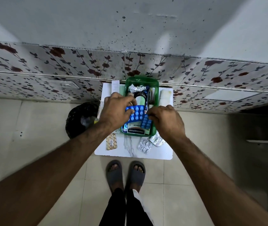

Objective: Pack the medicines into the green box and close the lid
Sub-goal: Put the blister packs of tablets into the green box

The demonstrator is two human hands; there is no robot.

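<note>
Both hands over the open green box (155, 128) on a small white table (166, 150): left hand (115, 111) pinches a blue blister strip (135, 112), right hand (166, 120) grips a smaller blue strip (146, 122). Silver blister packs (149, 143) and a tan strip (111, 141) lie outside, by its near rim.

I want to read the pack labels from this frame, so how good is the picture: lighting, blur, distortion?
Head view: dim, even indoor light with no hard glare; wide-angle bending curves the floral wall band; forearms near the edges are motion-smeared; the Hansaplast box reads clearly though upside down; the blue blister strip between the left hand and right hand is sharp.
</note>
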